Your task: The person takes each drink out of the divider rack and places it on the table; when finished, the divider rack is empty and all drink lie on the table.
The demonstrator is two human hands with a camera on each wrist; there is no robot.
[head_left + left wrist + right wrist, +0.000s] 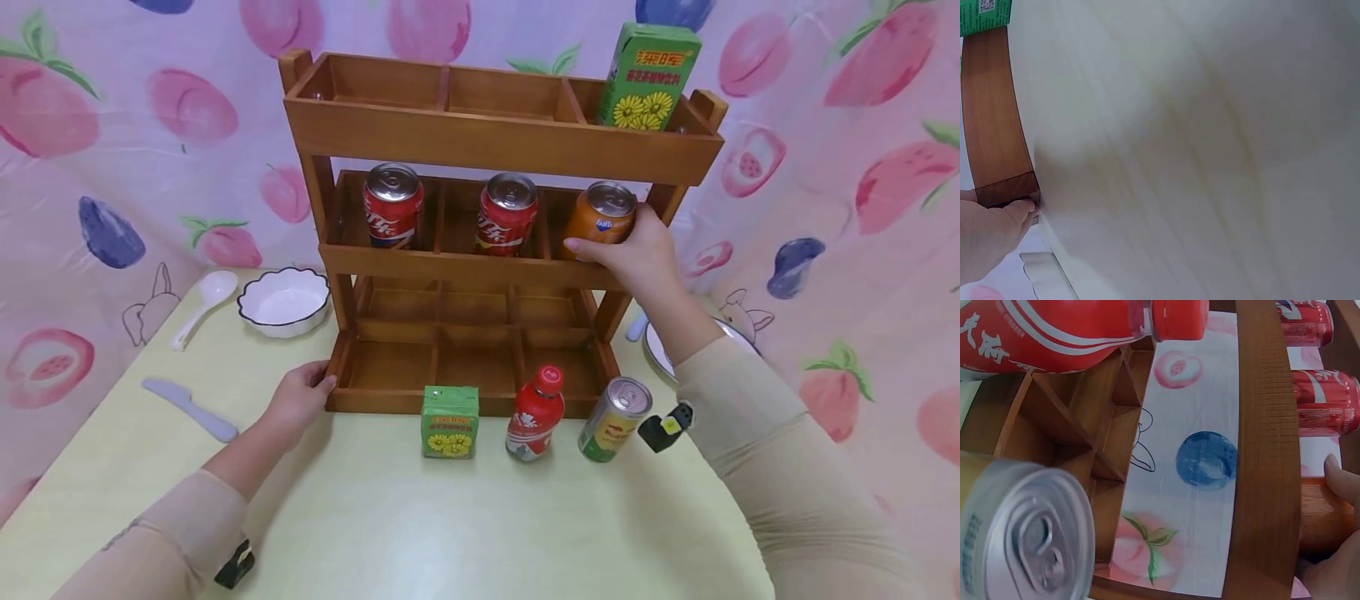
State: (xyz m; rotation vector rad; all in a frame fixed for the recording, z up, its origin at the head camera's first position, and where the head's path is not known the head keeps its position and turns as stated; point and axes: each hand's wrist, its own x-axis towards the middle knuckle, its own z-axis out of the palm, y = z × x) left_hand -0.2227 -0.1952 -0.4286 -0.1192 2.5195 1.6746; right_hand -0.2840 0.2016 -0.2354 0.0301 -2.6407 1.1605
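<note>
My right hand [641, 254] grips an orange Fanta can [590, 223], which stands in the right compartment of the middle tier of a wooden shelf rack [480, 265]. In the right wrist view, the thumb and fingers lie around the can [1322, 515], partly behind the tier's front board. My left hand [300, 400] holds the rack's bottom left front corner; in the left wrist view its fingertips [1022, 206] bend over that wooden corner. Two red cola cans stand in the same tier, a left one [393, 207] and a middle one [507, 215].
A tall green drink carton [649, 79] stands in the top right compartment. Before the rack are a small green carton [450, 422], a red bottle [536, 414] and a yellow-green can [614, 418]. Left lie a spoon [213, 292], a bowl [283, 321] and a knife [190, 408]; right, a plate [658, 348].
</note>
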